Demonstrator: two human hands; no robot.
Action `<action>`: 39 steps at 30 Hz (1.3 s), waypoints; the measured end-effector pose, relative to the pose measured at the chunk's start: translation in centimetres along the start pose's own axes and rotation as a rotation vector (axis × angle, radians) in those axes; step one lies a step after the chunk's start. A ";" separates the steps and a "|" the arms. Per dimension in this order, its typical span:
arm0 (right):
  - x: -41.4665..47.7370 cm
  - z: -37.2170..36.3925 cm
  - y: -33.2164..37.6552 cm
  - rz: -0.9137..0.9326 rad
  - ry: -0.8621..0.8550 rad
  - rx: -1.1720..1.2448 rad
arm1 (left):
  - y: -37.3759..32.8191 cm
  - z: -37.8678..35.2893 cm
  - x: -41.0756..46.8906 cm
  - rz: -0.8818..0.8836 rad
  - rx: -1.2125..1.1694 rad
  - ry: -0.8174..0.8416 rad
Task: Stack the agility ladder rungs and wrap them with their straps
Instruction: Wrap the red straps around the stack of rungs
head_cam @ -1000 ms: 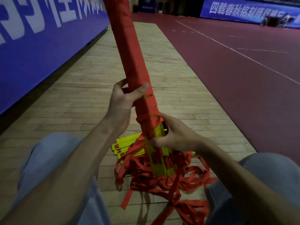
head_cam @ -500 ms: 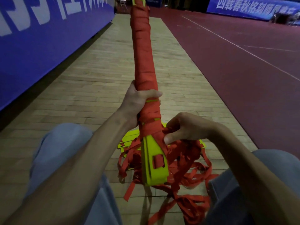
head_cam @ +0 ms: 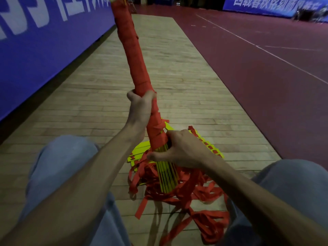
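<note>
- Between the left knee [head_cam: 58, 166] and the right knee [head_cam: 292, 183], head view: rung stack [head_cam: 142, 71] held up off the wooden floor [head_cam: 177, 77], leaning away and to the left, its top end at the upper edge of the picture.
- Wound tightly in red strap [head_cam: 124, 23] over most of its length; bare yellow rung ends [head_cam: 166, 173] sticking out below the wrap, seen edge-on, pointing down at the floor.
- Left hand [head_cam: 141, 107] closed round the wrapped part, a little above the lower end of the wrap; fingers curled round the far side, palm flat against the red strap.
- Right hand [head_cam: 182, 150] lower down, where the wrap gives way to bare yellow; fingers curled round the far side of the stack, thumb [head_cam: 152, 155] stretched across the near side onto the yellow ends just under the wrap. Cannot tell whether a strap end is pinched beneath those fingers.
- Loose straps [head_cam: 186, 192] trailing from the bottom of the stack into a tangled red heap on the floor, spreading toward the right knee.
- Flat yellow rungs [head_cam: 140, 151] lying on the boards behind the heap, some also showing beyond the right hand.
- Blue banner [head_cam: 44, 41] along the left side; red court [head_cam: 266, 86] with a white line [head_cam: 257, 47] on the right.
</note>
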State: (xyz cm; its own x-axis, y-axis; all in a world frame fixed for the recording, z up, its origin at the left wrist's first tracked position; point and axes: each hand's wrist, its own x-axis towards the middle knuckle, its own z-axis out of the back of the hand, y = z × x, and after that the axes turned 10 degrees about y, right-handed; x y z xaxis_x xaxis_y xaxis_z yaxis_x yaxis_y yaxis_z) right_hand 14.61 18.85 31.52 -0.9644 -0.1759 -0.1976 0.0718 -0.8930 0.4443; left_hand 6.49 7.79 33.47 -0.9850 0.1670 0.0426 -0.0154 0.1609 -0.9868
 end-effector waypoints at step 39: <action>-0.9 6.3 -5.4 0.245 0.074 0.569 | -1.5 2.4 0.3 -0.004 -0.036 0.143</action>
State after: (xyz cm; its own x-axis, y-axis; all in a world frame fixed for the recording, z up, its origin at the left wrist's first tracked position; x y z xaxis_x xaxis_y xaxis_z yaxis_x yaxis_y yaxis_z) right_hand 13.48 26.38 34.78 -0.9154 -0.3942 -0.0821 0.1220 -0.4658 0.8764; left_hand 5.81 5.32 34.59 -0.9503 0.3031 0.0710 -0.0107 0.1961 -0.9805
